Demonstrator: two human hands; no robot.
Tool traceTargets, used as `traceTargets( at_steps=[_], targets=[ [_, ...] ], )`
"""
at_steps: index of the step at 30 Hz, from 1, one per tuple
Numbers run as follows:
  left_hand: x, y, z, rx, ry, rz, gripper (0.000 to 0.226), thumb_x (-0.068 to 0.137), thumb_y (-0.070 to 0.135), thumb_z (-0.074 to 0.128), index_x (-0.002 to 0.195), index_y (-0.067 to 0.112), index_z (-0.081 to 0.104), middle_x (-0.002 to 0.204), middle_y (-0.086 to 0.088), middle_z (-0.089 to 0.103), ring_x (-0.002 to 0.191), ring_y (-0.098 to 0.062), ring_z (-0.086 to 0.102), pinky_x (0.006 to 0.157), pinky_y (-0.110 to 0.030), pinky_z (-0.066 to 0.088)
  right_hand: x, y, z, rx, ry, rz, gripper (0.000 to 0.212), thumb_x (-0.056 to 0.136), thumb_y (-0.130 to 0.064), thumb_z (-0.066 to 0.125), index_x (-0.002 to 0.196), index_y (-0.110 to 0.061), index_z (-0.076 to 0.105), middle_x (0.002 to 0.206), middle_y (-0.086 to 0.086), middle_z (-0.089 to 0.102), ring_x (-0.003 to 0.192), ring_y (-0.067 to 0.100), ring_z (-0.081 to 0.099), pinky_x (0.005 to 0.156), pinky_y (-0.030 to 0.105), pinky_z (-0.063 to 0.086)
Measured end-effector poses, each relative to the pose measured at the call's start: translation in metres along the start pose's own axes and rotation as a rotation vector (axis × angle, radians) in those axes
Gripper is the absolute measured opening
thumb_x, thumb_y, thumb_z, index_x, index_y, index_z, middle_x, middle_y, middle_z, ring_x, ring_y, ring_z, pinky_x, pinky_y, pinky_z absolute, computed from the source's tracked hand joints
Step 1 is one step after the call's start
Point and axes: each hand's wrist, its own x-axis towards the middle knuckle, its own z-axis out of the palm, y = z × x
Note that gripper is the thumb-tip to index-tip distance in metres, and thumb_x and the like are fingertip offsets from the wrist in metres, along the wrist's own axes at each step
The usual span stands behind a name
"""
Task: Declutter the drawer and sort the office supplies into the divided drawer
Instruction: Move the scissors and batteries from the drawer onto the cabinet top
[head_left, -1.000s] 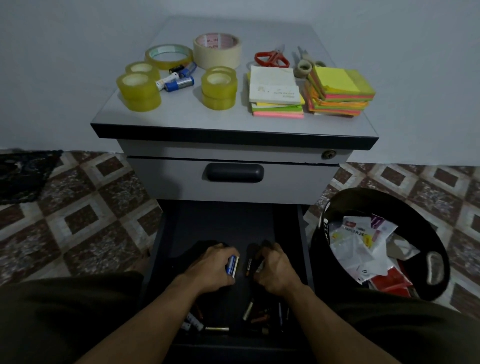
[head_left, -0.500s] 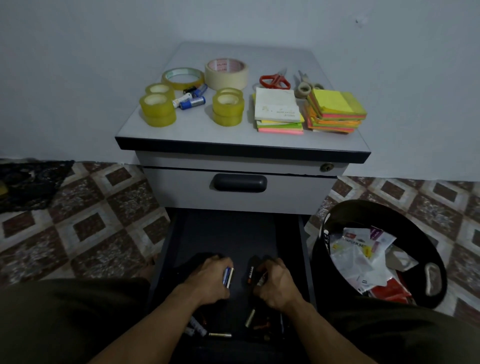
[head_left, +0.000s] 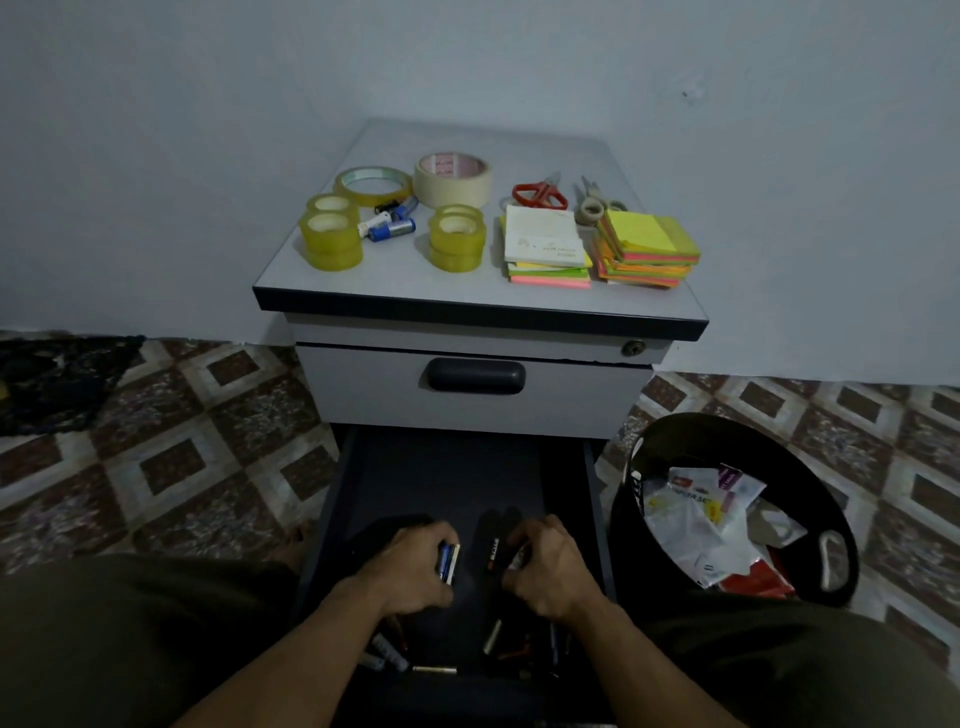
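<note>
In the head view, the bottom drawer (head_left: 447, 467) of a grey cabinet stood pulled out towards the person, its dark floor bare at the far end. The left hand (head_left: 415, 566) was low in the drawer, its grip clamped on a small bundle of blue batteries (head_left: 448, 563) that stuck out past the fingers. The right hand (head_left: 545, 566) was just beside it, its grip curled round a small red-and-white item (head_left: 519, 558) too dim to name. A black battery (head_left: 492, 553) lay between the 2 hands; whether the right fingertips touched it could not be told. More loose batteries (head_left: 491, 636) lay scattered at the near end of the drawer, under the wrists. The upper drawer was shut, with a dark handle (head_left: 475, 375). On the bench (head_left: 395, 291) formed by the cabinet top stood 2 stacks of yellow tape rolls (head_left: 332, 241), a thin clear tape ring (head_left: 371, 182) and a wide masking tape roll (head_left: 453, 179), with a few blue and white batteries (head_left: 392, 226) lying among them. To the right lay red scissors (head_left: 539, 195), grey scissors (head_left: 595, 200), a white pad (head_left: 545, 236) on top of coloured notes, and a taller stack of sticky notes (head_left: 649, 249). A black bin (head_left: 626, 561) holding crumpled wrappers (head_left: 696, 519) stood on the patterned tile floor (head_left: 182, 441), touching the drawer's right side.
</note>
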Motion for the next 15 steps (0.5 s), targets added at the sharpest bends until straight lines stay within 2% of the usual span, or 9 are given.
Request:
traceTargets(
  at_steps=[4, 10, 15],
  targets=[
    [-0.005, 0.013, -0.011, -0.114, 0.037, 0.037, 0.045, 0.065, 0.010, 0.078, 0.101, 0.033, 0.061, 0.080, 0.003, 0.062, 0.063, -0.004, 0.056, 0.057, -0.018, 0.048, -0.003, -0.008, -0.007, 0.007, 0.036, -0.023, 0.040, 0.073, -0.023, 0.074, 0.111, -0.018, 0.062, 0.109, -0.003, 0.044, 0.090, 0.007, 0.048, 0.062, 0.004, 0.037],
    [-0.022, 0.037, -0.042, -0.211, 0.106, 0.114, 0.049, 0.066, 0.014, 0.080, 0.104, 0.038, 0.060, 0.080, 0.001, 0.063, 0.063, -0.004, 0.057, 0.063, -0.025, 0.052, -0.010, -0.035, -0.033, 0.103, 0.132, -0.124, 0.041, 0.072, -0.018, 0.076, 0.110, -0.019, 0.062, 0.104, -0.005, 0.048, 0.081, 0.002, 0.052, 0.065, 0.006, 0.043],
    [-0.052, 0.060, -0.070, -0.241, 0.176, 0.177, 0.049, 0.064, 0.019, 0.082, 0.103, 0.039, 0.061, 0.080, 0.004, 0.064, 0.065, -0.006, 0.061, 0.065, -0.029, 0.054, -0.026, -0.063, -0.061, 0.142, 0.188, -0.242, 0.039, 0.071, -0.017, 0.077, 0.106, -0.023, 0.061, 0.097, -0.014, 0.044, 0.080, -0.001, 0.051, 0.067, 0.003, 0.039]
  ],
)
